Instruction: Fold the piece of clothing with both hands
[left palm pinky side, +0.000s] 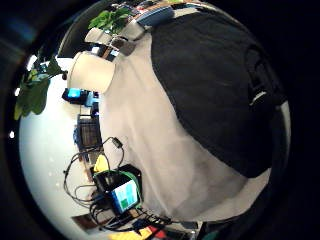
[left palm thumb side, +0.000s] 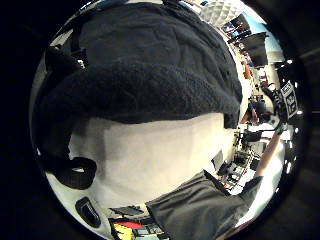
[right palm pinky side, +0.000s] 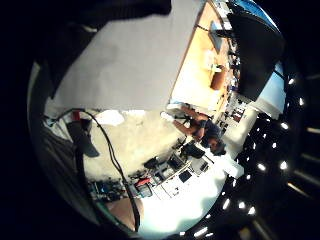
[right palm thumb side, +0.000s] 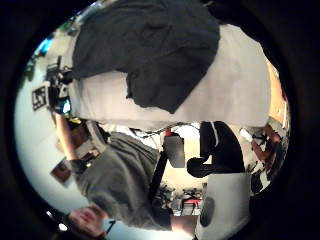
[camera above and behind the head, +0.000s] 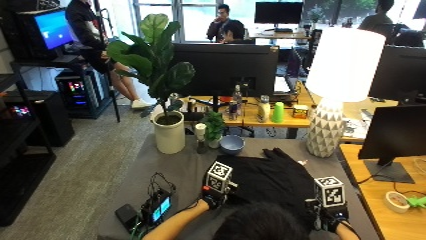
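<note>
the fingers of neither hand can be made out, so whether they pinch cloth or lie straight cannot be told. the left hand (camera above and behind the head: 214, 199) sits at the near left edge of the black knitted piece of clothing (camera above and behind the head: 279, 175), and the right hand (camera above and behind the head: 329, 216) at its near right edge; each looks to be touching or just over the fabric. the left thumb side palm view shows a thick rolled edge of the clothing (left palm thumb side: 150, 95) close under that palm, with bare grey counter (left palm thumb side: 150, 155) beyond it.

the clothing lies spread on the grey cloth-covered counter (camera above and behind the head: 166, 167), one part reaching away from the person towards the white lamp with the faceted base (camera above and behind the head: 336, 85).

judging by this, the fold is at an early step: both hands are set at the near hem, ready to take hold. the next move probably calls for both hands to gather the edge together and carry it evenly over the rest of the clothing, keeping the two sides level.

both forearms reach forward from the person, the left bare forearm (camera above and behind the head: 174, 222) angled in towards the clothing.
</note>
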